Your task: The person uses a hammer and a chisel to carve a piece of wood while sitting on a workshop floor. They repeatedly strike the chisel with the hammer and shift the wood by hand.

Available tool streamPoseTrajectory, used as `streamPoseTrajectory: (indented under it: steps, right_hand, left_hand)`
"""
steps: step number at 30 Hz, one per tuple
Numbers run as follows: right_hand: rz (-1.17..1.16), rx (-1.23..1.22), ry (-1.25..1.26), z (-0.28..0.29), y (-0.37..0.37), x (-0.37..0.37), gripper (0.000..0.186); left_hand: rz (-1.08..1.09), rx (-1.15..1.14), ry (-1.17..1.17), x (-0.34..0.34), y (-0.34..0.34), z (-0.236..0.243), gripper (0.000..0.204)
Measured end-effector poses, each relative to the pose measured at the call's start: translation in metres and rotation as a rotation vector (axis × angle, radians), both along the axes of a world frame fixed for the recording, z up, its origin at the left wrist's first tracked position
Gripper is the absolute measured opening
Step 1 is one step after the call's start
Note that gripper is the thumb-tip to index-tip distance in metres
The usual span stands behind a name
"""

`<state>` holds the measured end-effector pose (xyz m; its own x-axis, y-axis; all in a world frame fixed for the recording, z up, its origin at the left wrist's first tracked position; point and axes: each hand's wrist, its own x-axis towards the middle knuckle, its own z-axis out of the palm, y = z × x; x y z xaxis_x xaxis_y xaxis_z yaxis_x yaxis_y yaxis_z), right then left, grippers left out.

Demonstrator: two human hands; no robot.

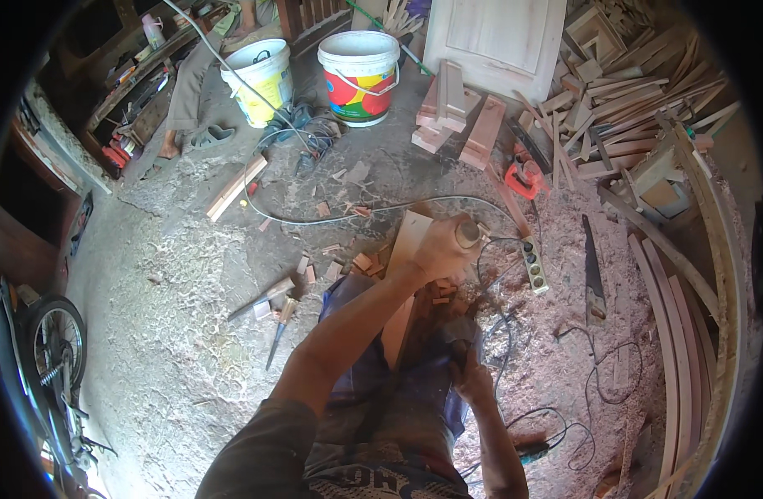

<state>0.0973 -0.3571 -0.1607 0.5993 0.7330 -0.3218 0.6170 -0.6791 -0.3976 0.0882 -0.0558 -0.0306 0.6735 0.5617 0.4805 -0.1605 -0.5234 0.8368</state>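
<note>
A pale wooden board [409, 237] runs lengthwise in front of me, its near end by my legs. My left hand [441, 252] is closed over the board around a tool whose round wooden handle end [467, 232] shows at the top; it looks like a chisel, but its blade is hidden. Lower and to the right, my right hand [473, 381] is closed on a dark-headed hammer [460, 333], partly in shadow. Small wood offcuts [442, 291] lie beside the board. On the floor to the left rest two tools with wooden handles, one a chisel [279, 333].
Two paint buckets [361, 79] [261, 83] stand at the back, near a coiled cable [311, 137]. On the right lie a power strip [534, 268], a handsaw [593, 266] and long planks [672, 349]. Scrap wood [631, 108] is heaped behind. A bicycle wheel [57, 341] shows left.
</note>
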Motion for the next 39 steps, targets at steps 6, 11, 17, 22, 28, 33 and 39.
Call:
streamPoseTrajectory:
  steps: [6, 11, 17, 22, 28, 33, 39]
  right_hand:
    - [-0.017, -0.026, 0.016, 0.003, 0.003, 0.0, 0.06]
    - [-0.006, -0.029, 0.003, 0.004, 0.003, 0.0, 0.06]
    - [-0.002, -0.01, 0.018, 0.007, 0.004, -0.001, 0.059]
    - [-0.003, -0.008, 0.01, 0.0, 0.003, 0.001, 0.058]
    - [-0.011, 0.01, -0.012, -0.002, 0.0, 0.001, 0.058]
    - [-0.01, 0.014, -0.002, -0.003, 0.001, 0.001, 0.058]
    - [-0.024, 0.005, 0.001, 0.0, 0.004, 0.0, 0.058]
  left_hand:
    - [0.002, 0.029, -0.033, -0.001, 0.002, -0.003, 0.025]
    - [0.036, 0.029, -0.036, -0.002, 0.0, -0.002, 0.025]
    - [0.077, 0.036, -0.022, 0.002, 0.003, -0.005, 0.028]
    - [0.096, 0.022, -0.064, 0.01, 0.01, -0.006, 0.027]
    - [0.036, 0.089, -0.077, -0.001, 0.004, -0.007, 0.025]
    - [-0.002, 0.012, -0.075, -0.003, 0.004, -0.006, 0.024]
    - [0.05, -0.033, -0.031, 0.014, 0.021, -0.007, 0.027]
